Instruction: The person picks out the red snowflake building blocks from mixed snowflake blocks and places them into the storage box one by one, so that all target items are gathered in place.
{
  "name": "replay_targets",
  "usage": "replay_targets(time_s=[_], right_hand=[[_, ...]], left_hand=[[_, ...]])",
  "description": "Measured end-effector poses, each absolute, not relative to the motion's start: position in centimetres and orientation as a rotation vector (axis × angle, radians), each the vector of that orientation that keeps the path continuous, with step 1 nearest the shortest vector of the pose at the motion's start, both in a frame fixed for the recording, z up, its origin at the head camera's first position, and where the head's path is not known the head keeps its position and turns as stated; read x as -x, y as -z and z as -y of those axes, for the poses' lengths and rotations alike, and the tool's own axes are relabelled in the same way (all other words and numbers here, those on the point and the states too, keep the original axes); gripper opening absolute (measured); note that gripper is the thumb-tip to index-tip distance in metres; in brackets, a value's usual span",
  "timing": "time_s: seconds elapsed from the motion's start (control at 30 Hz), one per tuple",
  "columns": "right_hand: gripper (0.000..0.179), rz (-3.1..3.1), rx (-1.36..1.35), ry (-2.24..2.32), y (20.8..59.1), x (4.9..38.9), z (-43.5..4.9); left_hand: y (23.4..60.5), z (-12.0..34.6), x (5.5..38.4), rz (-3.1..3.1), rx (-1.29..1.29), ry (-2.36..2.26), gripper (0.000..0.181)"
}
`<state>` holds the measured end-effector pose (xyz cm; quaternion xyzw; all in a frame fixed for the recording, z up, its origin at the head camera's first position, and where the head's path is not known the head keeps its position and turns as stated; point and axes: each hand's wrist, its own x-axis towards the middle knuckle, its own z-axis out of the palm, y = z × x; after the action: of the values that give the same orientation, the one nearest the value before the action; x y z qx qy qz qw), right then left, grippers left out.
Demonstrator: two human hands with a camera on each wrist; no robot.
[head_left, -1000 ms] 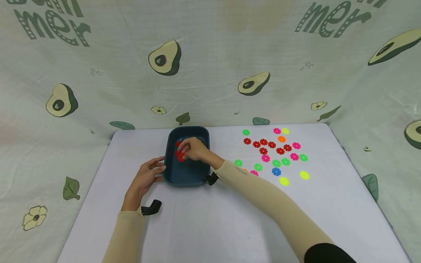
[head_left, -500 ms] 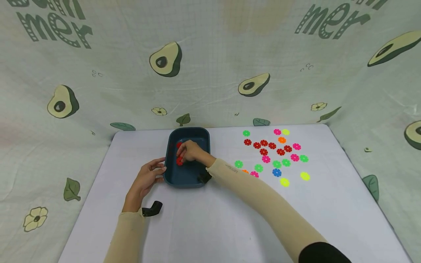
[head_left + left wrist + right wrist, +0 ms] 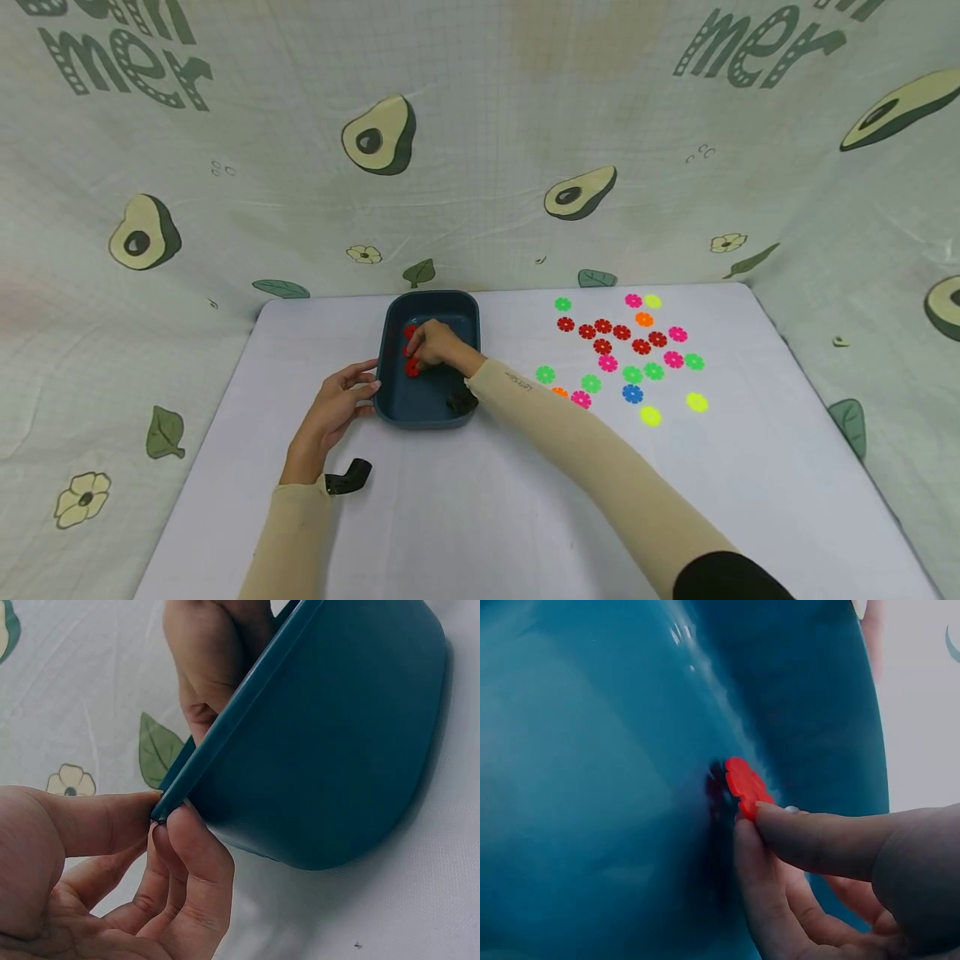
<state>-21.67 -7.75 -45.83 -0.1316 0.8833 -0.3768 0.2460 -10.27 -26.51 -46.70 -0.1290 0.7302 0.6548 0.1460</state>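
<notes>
Through the right wrist feed I see a red disc (image 3: 744, 784) pinched between the thumb and index finger of the right hand (image 3: 441, 343). It juts from the fingertips toward 11 o'clock in that view, tilted on edge close to the floor of the blue tray (image 3: 420, 407); I can't tell whether it touches. On my head feed, taking the backdrop (image 3: 480, 167) as 12, that hand reaches into the tray from 4 o'clock, and another red disc (image 3: 410, 331) lies toward 11 o'clock from its fingertips. The left hand (image 3: 337, 398) grips the tray's rim at 8 o'clock, thumb on one side and fingers on the other. Well toward 3 o'clock, loose coloured discs (image 3: 633, 374) lie scattered on the white table (image 3: 450, 508).

Against the picture from a second ago, the right hand sits slightly nearer 9 o'clock. The black mount (image 3: 462, 403) at its wrist now shows within the tray's outline; it overlapped the rim at 4 o'clock then. The left hand and the tray keep their places.
</notes>
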Motion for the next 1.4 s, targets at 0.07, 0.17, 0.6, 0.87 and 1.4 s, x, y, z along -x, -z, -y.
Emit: replay_targets(time_s=[0.07,0.17,0.6,0.87,1.4], right_hand=[[0.021,-2.407,0.369,1.022,45.9,21.5,7.6],[0.020,-2.397,0.379,1.026,45.9,21.3,7.5],[0.021,-2.404,0.341,1.052,46.0,21.7,7.2],[0.024,-2.379,0.465,1.106,44.0,21.3,5.7],[0.029,-2.307,0.604,1.390,41.9,18.8,-2.0]], left_hand=[[46.7,26.4,10.2,-2.102,0.375,-1.877,0.054],[46.7,26.3,10.1,-2.101,0.379,-1.864,0.054],[46.7,25.8,10.3,-2.105,0.371,-1.877,0.054],[47.0,26.2,10.4,-2.098,0.344,-1.900,0.054],[46.7,26.7,10.4,-2.092,0.340,-1.891,0.057]])
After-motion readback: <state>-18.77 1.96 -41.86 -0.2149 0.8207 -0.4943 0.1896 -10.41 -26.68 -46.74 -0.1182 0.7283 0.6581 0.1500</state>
